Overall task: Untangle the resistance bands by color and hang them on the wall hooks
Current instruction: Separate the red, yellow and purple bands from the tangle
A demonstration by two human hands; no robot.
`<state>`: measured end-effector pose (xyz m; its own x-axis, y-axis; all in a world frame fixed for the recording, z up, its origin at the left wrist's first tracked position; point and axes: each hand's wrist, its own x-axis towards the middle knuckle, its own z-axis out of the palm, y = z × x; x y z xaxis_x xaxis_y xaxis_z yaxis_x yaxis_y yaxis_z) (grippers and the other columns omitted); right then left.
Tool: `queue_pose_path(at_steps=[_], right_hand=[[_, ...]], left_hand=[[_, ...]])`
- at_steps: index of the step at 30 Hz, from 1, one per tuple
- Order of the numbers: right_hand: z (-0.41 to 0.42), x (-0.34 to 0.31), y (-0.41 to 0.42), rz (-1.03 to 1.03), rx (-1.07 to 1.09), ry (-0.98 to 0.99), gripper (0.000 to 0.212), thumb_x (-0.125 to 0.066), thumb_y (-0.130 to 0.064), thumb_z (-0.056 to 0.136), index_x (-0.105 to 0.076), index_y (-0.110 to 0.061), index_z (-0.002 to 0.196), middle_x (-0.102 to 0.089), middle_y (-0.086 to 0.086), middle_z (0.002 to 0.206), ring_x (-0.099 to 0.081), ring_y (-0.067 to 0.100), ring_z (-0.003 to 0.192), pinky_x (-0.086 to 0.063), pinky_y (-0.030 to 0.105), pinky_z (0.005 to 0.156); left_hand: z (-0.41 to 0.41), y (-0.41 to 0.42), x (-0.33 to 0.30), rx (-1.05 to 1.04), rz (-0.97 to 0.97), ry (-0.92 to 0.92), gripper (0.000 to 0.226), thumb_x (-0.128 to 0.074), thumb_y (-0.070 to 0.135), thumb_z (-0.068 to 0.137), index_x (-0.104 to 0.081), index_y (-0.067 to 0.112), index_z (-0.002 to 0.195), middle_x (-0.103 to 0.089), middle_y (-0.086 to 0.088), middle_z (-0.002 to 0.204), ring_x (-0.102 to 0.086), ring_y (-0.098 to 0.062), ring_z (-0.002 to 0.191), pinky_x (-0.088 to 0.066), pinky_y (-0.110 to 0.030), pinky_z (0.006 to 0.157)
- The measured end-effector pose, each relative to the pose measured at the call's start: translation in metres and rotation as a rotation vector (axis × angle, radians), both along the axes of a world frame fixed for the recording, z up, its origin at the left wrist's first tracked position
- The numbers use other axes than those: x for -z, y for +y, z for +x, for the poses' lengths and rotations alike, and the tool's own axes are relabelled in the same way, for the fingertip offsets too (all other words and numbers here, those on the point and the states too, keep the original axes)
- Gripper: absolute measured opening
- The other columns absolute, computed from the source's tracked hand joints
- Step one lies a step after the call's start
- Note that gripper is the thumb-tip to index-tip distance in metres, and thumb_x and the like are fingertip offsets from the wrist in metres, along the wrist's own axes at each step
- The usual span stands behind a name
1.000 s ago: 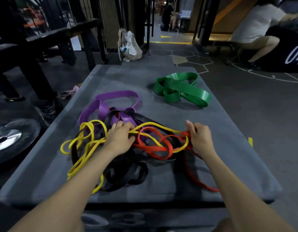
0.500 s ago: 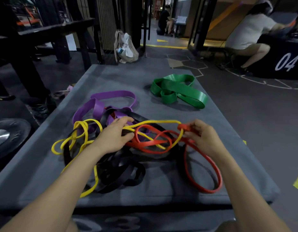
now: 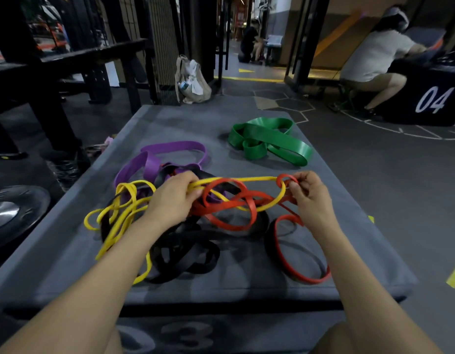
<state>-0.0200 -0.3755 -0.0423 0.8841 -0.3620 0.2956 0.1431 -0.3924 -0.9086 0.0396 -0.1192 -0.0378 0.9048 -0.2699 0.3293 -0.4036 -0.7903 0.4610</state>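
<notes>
On the grey padded box (image 3: 246, 284) in front of the person lies a knot of resistance bands. The red band (image 3: 231, 208) and the yellow band (image 3: 124, 213) cross each other in the middle of it, with the black band (image 3: 185, 254) under them and the purple band (image 3: 154, 159) at the far left side. The right hand (image 3: 310, 198) pinches a small loop of the red band between the fingertips, lifted a little above the box, and a yellow strand passes through that loop. The left hand (image 3: 172, 200) is closed around yellow and red strands at the centre of the knot. One big red loop rests on the pad near the right forearm. The green band (image 3: 267, 141) lies alone, well apart, toward the far right corner. Beyond the box a cloth bag (image 3: 193, 83) stands on the floor, and at the right a seated person (image 3: 374, 60) leans over a black box marked 04 (image 3: 425, 103).
</notes>
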Motion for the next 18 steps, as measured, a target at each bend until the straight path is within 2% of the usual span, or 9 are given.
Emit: queue_pose_path(at_steps=[2, 4, 8, 10, 14, 16, 18], right_hand=[[0.002, 0.001, 0.000, 0.015, 0.058, 0.036, 0.018, -0.045, -0.008, 0.096, -0.049, -0.019, 0.083, -0.065, -0.002, 0.080, -0.063, 0.015, 0.074, -0.051, 0.034, 0.070], [0.003, 0.001, 0.001, 0.011, 0.097, 0.053, 0.021, -0.044, -0.008, 0.097, -0.049, -0.020, 0.080, -0.065, 0.001, 0.079, -0.062, 0.016, 0.067, -0.049, 0.030, 0.063], [0.006, 0.000, 0.010, -0.052, 0.168, 0.084, 0.015, -0.048, -0.014, 0.096, -0.054, -0.015, 0.083, -0.065, 0.000, 0.074, -0.054, 0.015, 0.055, -0.043, 0.025, 0.052], [0.010, 0.001, 0.013, -0.044, 0.213, 0.110, 0.012, -0.048, -0.017, 0.097, -0.056, -0.011, 0.089, -0.066, -0.001, 0.076, -0.053, 0.014, 0.055, -0.042, 0.024, 0.050], [0.014, 0.001, 0.017, 0.020, 0.334, 0.125, 0.016, -0.047, -0.019, 0.097, -0.059, -0.008, 0.097, -0.067, 0.001, 0.082, -0.054, 0.012, 0.058, -0.039, 0.021, 0.049], [0.014, -0.001, 0.022, 0.036, 0.351, 0.107, 0.017, -0.047, -0.019, 0.097, -0.059, -0.007, 0.097, -0.067, 0.002, 0.081, -0.055, 0.011, 0.059, -0.040, 0.019, 0.051], [0.013, -0.003, 0.030, -0.007, 0.303, 0.094, 0.014, -0.048, -0.018, 0.097, -0.058, -0.009, 0.094, -0.066, 0.002, 0.080, -0.056, 0.010, 0.060, -0.046, 0.024, 0.056]], left_hand=[[0.000, 0.001, -0.005, -0.042, -0.191, -0.005, 0.017, -0.051, 0.022, 0.094, -0.055, 0.009, 0.104, -0.055, -0.004, 0.091, -0.050, -0.021, 0.087, -0.033, -0.031, 0.073], [0.004, 0.004, -0.006, -0.111, -0.374, 0.025, 0.018, -0.045, 0.020, 0.097, -0.054, 0.005, 0.100, -0.053, -0.006, 0.088, -0.045, -0.019, 0.085, -0.029, -0.028, 0.072], [0.017, 0.016, -0.002, -0.183, -0.741, 0.127, 0.025, -0.039, 0.025, 0.098, -0.045, 0.024, 0.073, -0.047, 0.001, 0.069, -0.043, -0.021, 0.074, -0.035, -0.037, 0.072], [0.014, 0.016, -0.005, -0.210, -0.806, 0.138, 0.027, -0.036, 0.023, 0.099, -0.045, 0.024, 0.074, -0.052, 0.000, 0.070, -0.048, -0.021, 0.068, -0.042, -0.040, 0.073], [0.008, 0.013, -0.009, -0.235, -0.945, 0.149, 0.026, -0.033, 0.020, 0.101, -0.047, 0.017, 0.079, -0.056, -0.001, 0.070, -0.055, -0.015, 0.066, -0.047, -0.032, 0.069], [0.007, 0.015, -0.009, -0.237, -0.920, 0.135, 0.025, -0.033, 0.021, 0.101, -0.047, 0.018, 0.081, -0.058, -0.003, 0.073, -0.057, -0.012, 0.066, -0.048, -0.029, 0.066], [0.006, 0.021, -0.008, -0.229, -0.880, 0.140, 0.025, -0.032, 0.022, 0.101, -0.045, 0.020, 0.080, -0.058, -0.004, 0.078, -0.058, -0.012, 0.069, -0.048, -0.027, 0.065]])
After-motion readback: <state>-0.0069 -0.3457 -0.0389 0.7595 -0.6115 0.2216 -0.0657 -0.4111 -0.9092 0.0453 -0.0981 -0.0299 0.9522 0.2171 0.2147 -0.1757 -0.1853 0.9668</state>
